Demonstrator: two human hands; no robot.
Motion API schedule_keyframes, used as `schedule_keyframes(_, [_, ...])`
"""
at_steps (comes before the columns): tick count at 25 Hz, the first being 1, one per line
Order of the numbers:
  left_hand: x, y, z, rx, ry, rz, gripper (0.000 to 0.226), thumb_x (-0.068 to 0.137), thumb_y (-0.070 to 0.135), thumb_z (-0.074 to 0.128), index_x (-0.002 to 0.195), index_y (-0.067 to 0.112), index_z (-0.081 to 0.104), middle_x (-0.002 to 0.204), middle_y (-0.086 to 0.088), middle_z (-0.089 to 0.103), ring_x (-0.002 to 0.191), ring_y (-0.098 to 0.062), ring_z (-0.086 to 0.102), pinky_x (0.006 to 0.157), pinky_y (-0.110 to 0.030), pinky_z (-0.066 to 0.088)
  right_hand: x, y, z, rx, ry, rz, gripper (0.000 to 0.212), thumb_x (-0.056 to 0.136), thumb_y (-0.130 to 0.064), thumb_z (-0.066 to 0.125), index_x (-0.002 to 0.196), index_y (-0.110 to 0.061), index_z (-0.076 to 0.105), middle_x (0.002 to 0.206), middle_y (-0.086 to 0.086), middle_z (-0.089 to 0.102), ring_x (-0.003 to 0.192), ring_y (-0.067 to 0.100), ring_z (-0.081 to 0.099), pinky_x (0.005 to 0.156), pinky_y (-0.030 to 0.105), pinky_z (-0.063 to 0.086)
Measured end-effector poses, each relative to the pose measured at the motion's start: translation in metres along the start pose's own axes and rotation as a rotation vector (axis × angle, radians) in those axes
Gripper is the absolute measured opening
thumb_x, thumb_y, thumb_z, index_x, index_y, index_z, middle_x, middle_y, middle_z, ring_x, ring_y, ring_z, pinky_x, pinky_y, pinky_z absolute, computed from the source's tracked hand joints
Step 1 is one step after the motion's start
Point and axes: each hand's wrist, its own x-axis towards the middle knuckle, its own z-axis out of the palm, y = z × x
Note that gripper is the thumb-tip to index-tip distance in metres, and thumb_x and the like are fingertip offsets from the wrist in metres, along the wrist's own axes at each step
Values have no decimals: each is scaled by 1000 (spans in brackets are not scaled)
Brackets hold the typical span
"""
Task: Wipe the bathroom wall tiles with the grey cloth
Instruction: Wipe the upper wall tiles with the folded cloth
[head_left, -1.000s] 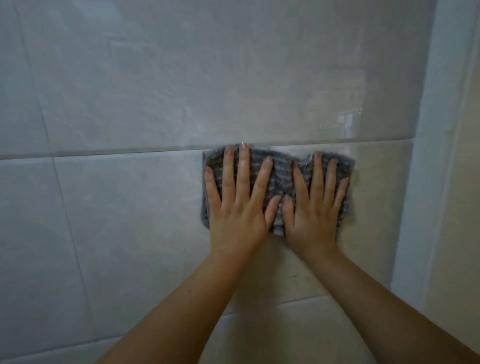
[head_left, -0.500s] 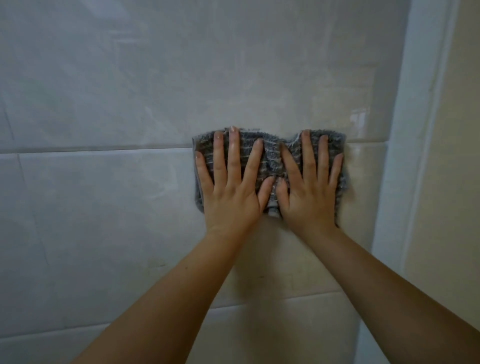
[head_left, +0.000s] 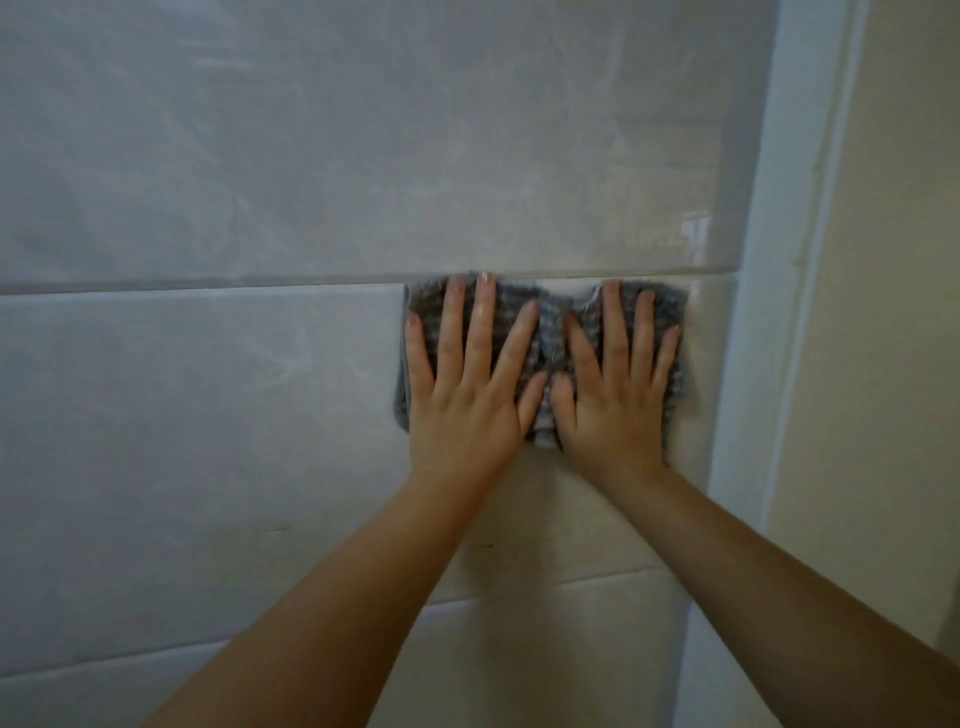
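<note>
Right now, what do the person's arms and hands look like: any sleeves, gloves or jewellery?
Both are bare. The left hand and right hand have no gloves, and no rings show on the fingers. The left forearm and right forearm are uncovered as far as the frame edge, with no sleeve, watch or bracelet in view. The fingernails look short and unpainted.

We are pressing the grey cloth (head_left: 545, 332) flat against the wall tiles (head_left: 208, 395), left hand (head_left: 467, 395) and right hand (head_left: 613, 400) spread side by side, beside the white corner trim (head_left: 748, 312).
</note>
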Motion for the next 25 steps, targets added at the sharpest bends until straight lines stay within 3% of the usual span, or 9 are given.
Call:
schedule_keyframes(4, [17, 20, 6, -31, 8, -59, 63, 103, 53, 31, 158, 24, 21, 165, -15, 12, 152, -33, 3, 122, -54, -7, 9, 22, 1, 5, 53, 75, 59, 96, -36, 35, 152, -24, 22, 159, 18, 20, 147, 42, 12, 116, 64, 7])
schedule_keyframes(10, [-51, 29, 13, -20, -42, 131, 63, 101, 49, 38, 156, 23, 24, 164, -14, 11, 152, -33, 5, 121, -55, -5, -72, 14, 8, -12, -64, 42, 63, 93, -34, 34, 152, -22, 13, 158, 16, 16, 145, 43, 13, 110, 70, 15])
schedule_keyframes(13, [-13, 31, 9, -7, 4, 78, 61, 103, 51, 35, 157, 23, 25, 164, -16, 14, 152, -34, 7, 121, -55, -6, -28, 29, -1, 24, -67, 9, 60, 93, -35, 36, 150, -22, 22, 159, 15, 17, 146, 42, 13, 113, 68, 12])
schedule_keyframes(18, [48, 48, 10, -51, 53, -56, 61, 104, 54, 30, 157, 26, 22, 164, -15, 16, 151, -36, 11, 120, -56, -5, 34, 58, -14, 44, -27, 47, 57, 98, -38, 32, 153, -25, 21, 161, 18, 13, 148, 42, 5, 117, 63, 2])
schedule_keyframes(25, [-6, 63, 19, -67, -34, 78, 63, 103, 52, 35, 157, 24, 22, 164, -15, 14, 151, -35, 6, 121, -57, -7, -38, 64, 0, 46, -33, 53, 53, 102, -36, 23, 151, -14, 22, 157, 26, 17, 146, 45, 9, 119, 57, 6])
